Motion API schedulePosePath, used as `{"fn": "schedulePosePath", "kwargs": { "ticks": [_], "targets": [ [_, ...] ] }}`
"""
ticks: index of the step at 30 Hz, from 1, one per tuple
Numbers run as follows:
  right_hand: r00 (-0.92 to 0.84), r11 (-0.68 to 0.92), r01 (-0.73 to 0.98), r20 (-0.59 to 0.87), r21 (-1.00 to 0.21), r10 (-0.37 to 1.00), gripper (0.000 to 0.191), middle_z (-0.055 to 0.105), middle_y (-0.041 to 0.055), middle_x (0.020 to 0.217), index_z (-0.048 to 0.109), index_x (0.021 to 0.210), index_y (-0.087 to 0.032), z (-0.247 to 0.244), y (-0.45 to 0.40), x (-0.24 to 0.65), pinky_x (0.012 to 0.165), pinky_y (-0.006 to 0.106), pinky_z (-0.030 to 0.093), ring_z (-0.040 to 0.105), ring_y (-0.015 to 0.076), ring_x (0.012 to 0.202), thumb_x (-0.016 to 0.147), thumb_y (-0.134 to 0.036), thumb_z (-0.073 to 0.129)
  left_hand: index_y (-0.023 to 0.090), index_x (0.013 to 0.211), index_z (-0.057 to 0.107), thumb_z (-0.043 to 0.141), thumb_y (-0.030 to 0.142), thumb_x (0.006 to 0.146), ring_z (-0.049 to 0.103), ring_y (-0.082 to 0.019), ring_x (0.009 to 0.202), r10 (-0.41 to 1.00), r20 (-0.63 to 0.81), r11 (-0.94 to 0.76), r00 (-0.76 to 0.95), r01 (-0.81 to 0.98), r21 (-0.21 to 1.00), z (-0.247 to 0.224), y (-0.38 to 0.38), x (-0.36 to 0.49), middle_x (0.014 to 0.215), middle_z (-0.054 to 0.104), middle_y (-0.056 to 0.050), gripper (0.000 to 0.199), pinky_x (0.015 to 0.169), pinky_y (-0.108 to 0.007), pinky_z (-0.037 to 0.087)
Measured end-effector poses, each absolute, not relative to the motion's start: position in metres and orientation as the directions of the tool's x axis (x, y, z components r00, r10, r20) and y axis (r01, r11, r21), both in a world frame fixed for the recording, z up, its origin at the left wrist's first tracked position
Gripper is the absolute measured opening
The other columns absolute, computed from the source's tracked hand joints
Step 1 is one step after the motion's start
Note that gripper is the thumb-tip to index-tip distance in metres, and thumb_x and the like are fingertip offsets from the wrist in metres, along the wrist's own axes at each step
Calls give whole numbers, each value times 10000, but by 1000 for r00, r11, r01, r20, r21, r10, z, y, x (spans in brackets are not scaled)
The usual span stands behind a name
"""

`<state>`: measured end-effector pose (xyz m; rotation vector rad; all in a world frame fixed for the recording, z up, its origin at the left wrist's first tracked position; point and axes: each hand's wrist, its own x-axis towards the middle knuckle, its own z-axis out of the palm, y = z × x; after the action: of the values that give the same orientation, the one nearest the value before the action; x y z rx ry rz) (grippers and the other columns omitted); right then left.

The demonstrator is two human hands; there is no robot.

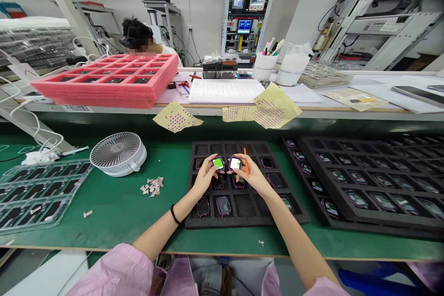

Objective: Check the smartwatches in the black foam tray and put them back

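My left hand (205,176) grips a smartwatch body (218,163) whose lit screen is green. In my right hand (252,175) is a second smartwatch body (235,163), its screen mostly white with some green. An orange stick-like tool (246,161), perhaps a pen, also sits between the right fingers. Both watches are held side by side, slightly apart, above a black foam tray (248,218). Several dark-screened watches, such as this one (224,206), lie in the tray's pockets. My hands cover some of the pockets.
Stacked black foam trays (333,150) of watches fill the right side. A white fan (118,153), a pile of small paper pieces (152,187) and a clear plastic tray (74,194) stand left. Pink foam trays (104,92) rest on the shelf, with a person behind.
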<state>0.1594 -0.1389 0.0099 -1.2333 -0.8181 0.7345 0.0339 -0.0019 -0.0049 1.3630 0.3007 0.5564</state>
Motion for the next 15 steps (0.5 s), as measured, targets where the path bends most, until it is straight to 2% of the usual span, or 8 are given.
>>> {"fn": "schedulePosePath", "kwargs": {
  "ticks": [4, 7, 12, 15],
  "targets": [
    [544, 172, -43, 121, -984, 830, 436, 572, 62, 1050, 481, 1094, -257, 14, -140, 158, 438, 226, 507, 674, 166, 687, 732, -350, 706, 188, 1171, 540, 553, 388, 829, 620, -128, 691, 569, 79, 113, 818, -173, 978, -2, -2, 33, 910, 630, -42, 396, 546, -211, 453],
    [562, 141, -80, 72, -987, 824, 394, 594, 60, 1015, 504, 1071, -236, 16, -141, 157, 384, 213, 478, 676, 156, 595, 753, -388, 678, 178, 1074, 586, 543, 437, 834, 609, -121, 602, 596, 56, 100, 801, -143, 985, 1, -2, 31, 810, 632, -26, 356, 492, -206, 421],
    [574, 119, -107, 36, -987, 818, 313, 633, 24, 885, 521, 1009, -209, 19, -144, 156, 345, 200, 448, 650, 133, 461, 800, -423, 616, 168, 946, 596, 548, 492, 817, 546, -91, 482, 603, 40, 90, 797, -118, 989, 3, -1, 31, 724, 641, -16, 353, 435, -196, 373],
    [583, 121, -95, 44, -988, 811, 287, 641, -3, 796, 528, 948, -200, 20, -144, 156, 334, 198, 438, 626, 122, 413, 804, -434, 609, 164, 953, 579, 574, 491, 801, 535, -81, 476, 595, 58, 79, 801, -131, 988, 1, -2, 32, 726, 634, -12, 360, 422, -186, 356]
  ]
}}
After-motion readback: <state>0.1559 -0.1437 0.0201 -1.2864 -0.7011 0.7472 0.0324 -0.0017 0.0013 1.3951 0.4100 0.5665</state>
